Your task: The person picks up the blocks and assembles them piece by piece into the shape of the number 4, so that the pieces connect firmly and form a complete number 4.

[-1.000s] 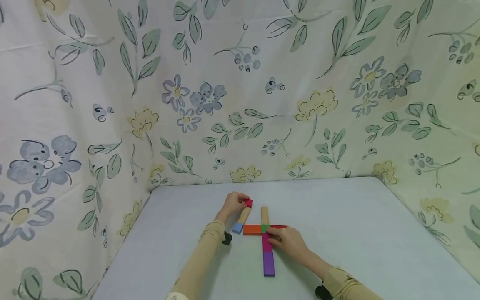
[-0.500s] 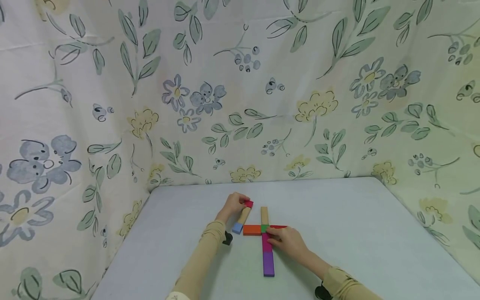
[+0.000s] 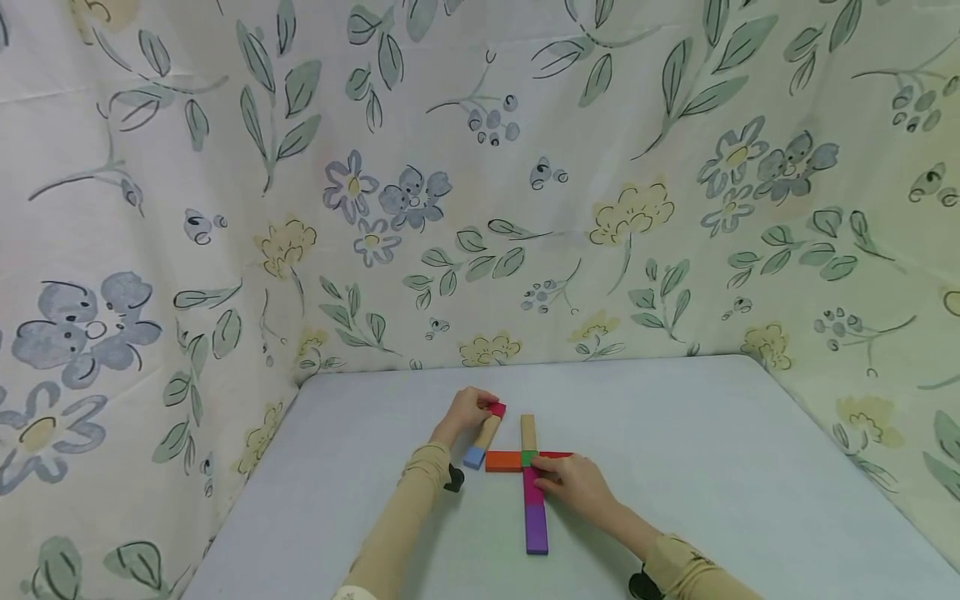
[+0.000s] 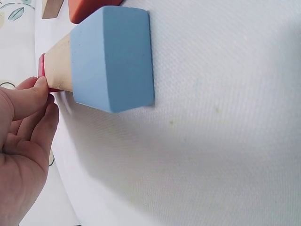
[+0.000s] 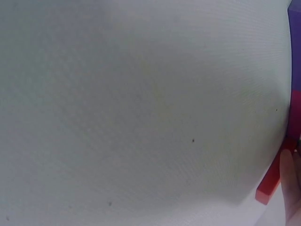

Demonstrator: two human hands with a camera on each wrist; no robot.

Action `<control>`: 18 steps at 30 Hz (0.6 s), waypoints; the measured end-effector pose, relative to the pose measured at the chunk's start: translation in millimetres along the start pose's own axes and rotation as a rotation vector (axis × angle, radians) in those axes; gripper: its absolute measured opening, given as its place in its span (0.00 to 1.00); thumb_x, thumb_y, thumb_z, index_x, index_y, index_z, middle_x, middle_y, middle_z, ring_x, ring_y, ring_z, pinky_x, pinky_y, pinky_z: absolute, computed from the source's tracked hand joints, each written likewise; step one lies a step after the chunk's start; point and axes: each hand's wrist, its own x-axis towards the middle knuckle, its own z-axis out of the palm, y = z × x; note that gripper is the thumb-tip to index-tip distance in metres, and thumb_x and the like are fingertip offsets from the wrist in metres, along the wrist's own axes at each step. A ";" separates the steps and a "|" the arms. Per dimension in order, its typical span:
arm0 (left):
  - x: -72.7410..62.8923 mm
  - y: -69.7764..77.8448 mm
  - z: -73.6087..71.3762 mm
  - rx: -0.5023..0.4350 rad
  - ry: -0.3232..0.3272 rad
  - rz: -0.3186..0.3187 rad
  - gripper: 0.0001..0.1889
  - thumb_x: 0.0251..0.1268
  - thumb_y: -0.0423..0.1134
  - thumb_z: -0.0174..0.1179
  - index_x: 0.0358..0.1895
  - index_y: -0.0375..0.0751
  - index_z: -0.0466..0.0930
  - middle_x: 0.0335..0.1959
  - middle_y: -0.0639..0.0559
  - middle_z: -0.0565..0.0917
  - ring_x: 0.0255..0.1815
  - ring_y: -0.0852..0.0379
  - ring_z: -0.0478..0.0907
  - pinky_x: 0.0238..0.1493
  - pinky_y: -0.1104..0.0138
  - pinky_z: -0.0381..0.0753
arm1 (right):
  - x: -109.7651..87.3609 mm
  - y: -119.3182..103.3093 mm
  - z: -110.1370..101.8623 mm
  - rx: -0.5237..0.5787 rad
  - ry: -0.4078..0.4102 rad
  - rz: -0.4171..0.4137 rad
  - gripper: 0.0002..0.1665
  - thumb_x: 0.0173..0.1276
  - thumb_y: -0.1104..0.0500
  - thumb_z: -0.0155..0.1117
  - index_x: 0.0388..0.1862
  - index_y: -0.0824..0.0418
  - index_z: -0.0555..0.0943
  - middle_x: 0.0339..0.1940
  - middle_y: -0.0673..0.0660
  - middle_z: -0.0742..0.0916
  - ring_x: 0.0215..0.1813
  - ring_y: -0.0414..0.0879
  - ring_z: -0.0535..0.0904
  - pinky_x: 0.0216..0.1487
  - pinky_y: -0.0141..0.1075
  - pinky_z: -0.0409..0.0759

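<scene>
My left hand (image 3: 467, 410) is at the far end of a slanted row, thumb and fingers pinching a small red block (image 3: 497, 409). A plain wooden block (image 3: 487, 432) and a light blue block (image 4: 113, 59) continue that row toward me. Beside it lies a cross of blocks: wooden block (image 3: 528, 432) at the top, orange block (image 3: 503, 462) left, green block (image 3: 528, 457) at the centre, red block (image 5: 275, 176) right, then magenta block (image 3: 532, 487) and purple block (image 3: 536, 529) below. My right hand (image 3: 581, 487) has its fingertips at the green and magenta blocks; its grip is partly hidden.
The blocks lie on a white cloth-covered table (image 3: 675, 433). A floral curtain (image 3: 480, 167) hangs behind it and along both sides. A dark wrist camera (image 3: 454, 477) sits under the left sleeve, another dark wrist camera (image 3: 645, 585) under the right.
Both hands and the blocks keep practically the same places. The head view has shifted very slightly.
</scene>
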 end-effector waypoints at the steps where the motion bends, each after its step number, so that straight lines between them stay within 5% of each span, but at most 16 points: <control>1: -0.8 -0.1 -0.4 0.003 0.002 0.003 0.14 0.56 0.22 0.60 0.47 0.30 0.83 0.48 0.38 0.85 0.51 0.46 0.80 0.54 0.58 0.79 | 0.1 -0.6 0.0 0.002 0.000 -0.002 0.19 0.57 0.57 0.71 0.48 0.60 0.85 0.41 0.56 0.89 0.36 0.43 0.85 0.35 0.29 0.81; 9: -3.7 -2.7 0.4 0.003 0.027 -0.010 0.14 0.58 0.23 0.59 0.48 0.32 0.83 0.48 0.39 0.85 0.53 0.46 0.79 0.56 0.57 0.78 | 1.0 -1.3 1.3 0.015 0.006 -0.021 0.20 0.56 0.57 0.72 0.48 0.61 0.85 0.43 0.57 0.89 0.39 0.45 0.86 0.36 0.33 0.83; 18: -5.4 1.5 6.2 0.058 0.087 0.050 0.16 0.57 0.21 0.58 0.49 0.33 0.83 0.52 0.40 0.83 0.56 0.43 0.78 0.58 0.54 0.77 | 1.5 0.1 -2.1 -0.005 0.016 -0.035 0.19 0.55 0.57 0.72 0.47 0.61 0.85 0.42 0.57 0.89 0.40 0.46 0.86 0.37 0.37 0.83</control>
